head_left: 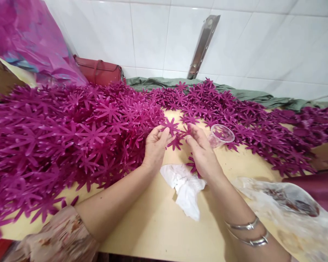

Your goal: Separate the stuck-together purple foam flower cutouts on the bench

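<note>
My left hand (156, 147) pinches a magenta flower-shaped piece (170, 126) with long narrow petals between thumb and fingers. Close by on the right, my right hand (203, 154) has its thumb and fingers closed on another such petal piece (185, 133), partly hidden by the fingertips. One more magenta piece (175, 142) shows just below, between the hands; whether it is held or lies on the table I cannot tell. Under my right palm a further piece (191, 165) lies near a crumpled white tissue (184, 187).
A large heap of magenta pieces (93, 134) covers the left; a darker heap (229, 105) runs along the back right. A clear plastic cup (222, 134) stands beside my right hand. Around them are a clear plastic bag (287, 203), a red handbag (98, 71) and a metal strip (203, 47).
</note>
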{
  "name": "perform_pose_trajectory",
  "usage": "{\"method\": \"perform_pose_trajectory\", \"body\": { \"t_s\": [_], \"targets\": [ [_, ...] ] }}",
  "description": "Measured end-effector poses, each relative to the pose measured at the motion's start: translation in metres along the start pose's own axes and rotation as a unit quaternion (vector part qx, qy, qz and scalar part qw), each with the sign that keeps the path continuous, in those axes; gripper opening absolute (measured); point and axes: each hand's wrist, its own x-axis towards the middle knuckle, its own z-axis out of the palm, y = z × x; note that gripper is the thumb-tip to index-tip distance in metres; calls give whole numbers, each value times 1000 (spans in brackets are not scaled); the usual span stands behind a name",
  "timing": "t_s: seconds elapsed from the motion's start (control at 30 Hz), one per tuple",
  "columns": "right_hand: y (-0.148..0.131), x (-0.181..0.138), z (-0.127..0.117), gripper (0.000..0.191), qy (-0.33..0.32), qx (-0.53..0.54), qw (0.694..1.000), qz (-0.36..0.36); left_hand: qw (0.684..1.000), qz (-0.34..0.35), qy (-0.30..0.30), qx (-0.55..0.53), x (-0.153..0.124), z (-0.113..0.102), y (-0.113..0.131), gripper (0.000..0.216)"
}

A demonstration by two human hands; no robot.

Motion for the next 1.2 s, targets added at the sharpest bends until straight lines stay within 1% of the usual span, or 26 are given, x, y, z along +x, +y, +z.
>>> {"method": "perform_pose_trajectory", "body": {
  "t_s": [0.07,0.1,0.2,0.27,0.3,0.33,0.4,0.5,0.57,0.63,0.73,0.87,0.97,1.03,1.1,1.2],
  "targets": [
    [-1,-1,2,42,-5,-26,999,-45,1000,-7,-2,3,0,0,0,32],
    [-4,-1,3,43,3,-48,996,-73,1000,-12,-8,5,-1,1,0,33],
    [-14,-2,2,30,46,-110,981,-154,998,-35,-47,13,-5,3,0,37],
    [-20,-3,1,18,67,-118,975,-176,996,-51,-74,17,-7,3,1,40],
    [-21,-2,0,13,66,-109,976,-175,995,-56,-82,19,-8,4,2,41],
    [-22,-2,0,9,61,-94,980,-165,994,-60,-86,20,-8,4,2,41],
    [-22,-2,-1,7,43,-44,990,-123,993,-68,-90,24,-8,3,2,41],
    [-20,-2,0,11,14,57,998,-28,991,-85,-104,29,-8,3,1,41],
    [-18,-2,0,15,6,131,991,21,988,-94,-118,26,-8,4,2,41],
    [-16,0,0,20,19,207,977,49,988,-95,-123,23,-8,4,3,42],
    [-11,3,0,29,52,285,954,78,992,-80,-98,16,-7,3,3,42],
    [-8,5,-1,33,65,316,939,120,998,-48,-39,0,-3,0,2,39],
    [-11,6,1,35,73,358,917,164,999,-36,-14,-4,-1,0,2,36],
    [-14,6,2,40,67,377,904,190,999,-39,-1,-10,-1,0,3,35],
    [-15,5,3,43,59,366,909,191,999,-44,8,-22,-1,1,4,36],
    [-11,4,3,38,51,305,938,156,998,-48,6,-37,-2,1,5,40]
  ]
}}
